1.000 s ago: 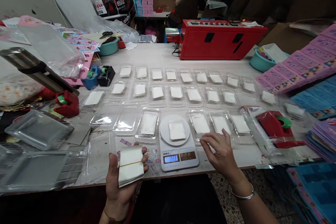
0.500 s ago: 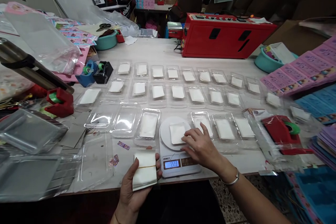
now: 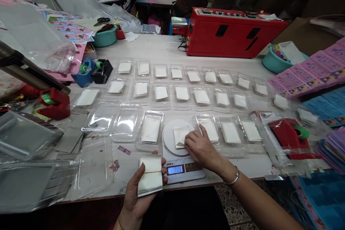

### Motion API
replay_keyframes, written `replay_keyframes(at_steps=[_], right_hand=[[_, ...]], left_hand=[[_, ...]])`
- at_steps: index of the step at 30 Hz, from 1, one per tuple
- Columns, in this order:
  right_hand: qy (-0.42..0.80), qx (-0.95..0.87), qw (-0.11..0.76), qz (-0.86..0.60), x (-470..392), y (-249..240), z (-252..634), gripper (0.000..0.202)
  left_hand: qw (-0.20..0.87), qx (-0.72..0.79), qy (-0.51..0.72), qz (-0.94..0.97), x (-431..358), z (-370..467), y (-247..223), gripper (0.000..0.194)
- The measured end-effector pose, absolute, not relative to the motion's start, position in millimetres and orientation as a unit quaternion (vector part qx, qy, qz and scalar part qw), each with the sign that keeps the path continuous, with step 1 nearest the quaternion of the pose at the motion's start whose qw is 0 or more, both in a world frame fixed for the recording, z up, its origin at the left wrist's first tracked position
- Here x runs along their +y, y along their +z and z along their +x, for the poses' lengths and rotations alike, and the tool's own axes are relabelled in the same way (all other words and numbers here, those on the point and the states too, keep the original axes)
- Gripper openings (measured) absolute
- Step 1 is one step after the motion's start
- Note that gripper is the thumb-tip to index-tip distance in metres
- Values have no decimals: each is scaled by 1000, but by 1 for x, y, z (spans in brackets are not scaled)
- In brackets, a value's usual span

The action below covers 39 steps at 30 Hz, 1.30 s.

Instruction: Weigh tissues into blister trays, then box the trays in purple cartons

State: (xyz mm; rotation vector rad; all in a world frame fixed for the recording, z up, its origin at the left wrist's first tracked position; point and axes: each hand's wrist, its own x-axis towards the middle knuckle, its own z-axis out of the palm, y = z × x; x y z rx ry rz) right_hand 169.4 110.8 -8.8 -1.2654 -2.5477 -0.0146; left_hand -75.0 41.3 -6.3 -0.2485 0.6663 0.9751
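A bundle of white square sheets [image 3: 150, 182], with a thin brown band around it, is gripped in my left hand [image 3: 133, 188] at the table's front edge. Beside it stands a white digital scale [image 3: 168, 142] with a lit blue display; its digits are blurred. On the round plate lies a small stack of white sheets [image 3: 179, 137]. My right hand [image 3: 201, 149] reaches in from the right, its curled fingers closed on the stack's right edge, where the near corner looks slightly bent up. The fingertips are partly hidden. Left of the scale, a clear plastic tray [image 3: 138, 144] holds another white stack.
Rows of clear trays with white stacks cover the middle. Two clear trays [image 3: 126, 136] at left hold nothing. Red tape dispensers [image 3: 55, 109] stand at both sides, and a large red machine [image 3: 223, 45] is behind. Pink and blue printed cards [image 3: 304, 73] are piled right.
My right fingers have curled in and closed on the edge of the stack on the scale, lifting its near corner slightly. My left hand keeps its bundle. The view has shifted slightly.
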Motion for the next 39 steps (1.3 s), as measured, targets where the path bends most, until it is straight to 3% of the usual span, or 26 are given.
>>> replay_keyframes(at_steps=[8,16,24,28,34,39], right_hand=[[89,-838,261,-470,115,-1,180,14],[101,-833,324,-436,88,24,176,12],[42,-889,293,-349,39,30,138,19],[57,-882,307,-353,31,31,126,12],[46,-804,399,-438,29,42,165,13],[9,-755,383,-532,38,38,198,11]], left_hand=[[825,340,448,-57,47,-67,-2,64],[872,291,388,-71,63,-17,-8,40],[898,215,380,-54,54,-12,-16,64],[892,229,389,-26,47,-21,-18,73],[846,252,469,-29,36,-64,-10,52],[794,286,536,-20,32,-100,-5,53]])
